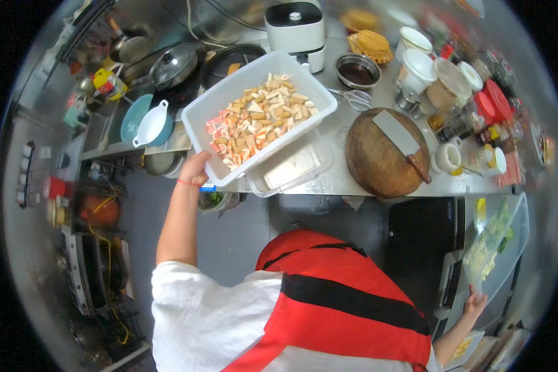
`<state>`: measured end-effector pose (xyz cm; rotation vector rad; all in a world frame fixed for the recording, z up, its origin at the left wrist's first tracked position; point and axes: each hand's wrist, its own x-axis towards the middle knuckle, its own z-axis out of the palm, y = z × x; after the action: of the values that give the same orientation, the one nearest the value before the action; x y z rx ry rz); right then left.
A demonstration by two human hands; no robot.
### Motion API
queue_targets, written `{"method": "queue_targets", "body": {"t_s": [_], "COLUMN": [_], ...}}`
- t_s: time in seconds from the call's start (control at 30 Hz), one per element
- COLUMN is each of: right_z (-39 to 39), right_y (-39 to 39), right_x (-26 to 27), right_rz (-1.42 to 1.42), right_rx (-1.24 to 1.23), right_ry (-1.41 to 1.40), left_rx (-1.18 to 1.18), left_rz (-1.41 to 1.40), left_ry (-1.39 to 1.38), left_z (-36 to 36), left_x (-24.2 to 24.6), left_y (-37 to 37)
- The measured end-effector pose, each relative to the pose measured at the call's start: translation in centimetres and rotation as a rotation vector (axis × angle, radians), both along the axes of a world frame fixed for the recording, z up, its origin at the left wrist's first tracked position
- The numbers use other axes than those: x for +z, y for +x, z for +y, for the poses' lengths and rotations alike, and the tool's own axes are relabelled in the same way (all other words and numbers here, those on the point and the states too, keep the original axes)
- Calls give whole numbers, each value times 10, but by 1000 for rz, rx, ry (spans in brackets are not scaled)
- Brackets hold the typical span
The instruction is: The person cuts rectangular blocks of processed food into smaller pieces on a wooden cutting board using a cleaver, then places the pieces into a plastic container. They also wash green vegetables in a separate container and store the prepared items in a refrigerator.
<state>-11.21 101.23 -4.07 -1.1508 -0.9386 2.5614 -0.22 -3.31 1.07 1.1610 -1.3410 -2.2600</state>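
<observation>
My left hand (196, 168) grips the near left corner of a translucent plastic tub (260, 162), which is tilted over the counter. Cut pieces of food (260, 116), tan and orange-and-white, lie in it. Beneath its near side is a clear plastic container (293, 167) on the steel counter. Far to the right, my right hand (475, 302) holds the near end of a clear plastic container (486, 274) with green and pale chopped vegetables (486, 251). A cleaver (396, 132) rests on a round wooden chopping block (372, 158) between the two hands.
Kitchen scissors (357, 98) and a steel bowl of dark liquid (358, 72) are behind the block. Tubs, jars and bottles crowd the counter's right side. A white appliance (294, 32) stands at the back. Left are a lidded pan (173, 65) and a blue two-handled pot (156, 128).
</observation>
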Motion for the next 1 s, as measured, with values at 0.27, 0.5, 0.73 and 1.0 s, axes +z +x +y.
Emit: {"method": "queue_targets", "body": {"t_s": [0.27, 0.5, 0.73, 1.0], "right_z": [-31, -135, -137, -109], "right_y": [22, 1, 49, 242], "right_x": [36, 93, 129, 161], "right_rz": [-15, 37, 78, -67], "right_rx": [107, 145, -87, -430], "right_ry": [307, 303, 179, 353], "left_rx": [198, 46, -408, -1007], "left_rz": [-52, -74, -27, 47], "left_ry": [-44, -242, -190, 206], "left_z": [40, 73, 161, 426], "left_x": [3, 76, 112, 39], "left_y": [60, 88, -11, -205]}}
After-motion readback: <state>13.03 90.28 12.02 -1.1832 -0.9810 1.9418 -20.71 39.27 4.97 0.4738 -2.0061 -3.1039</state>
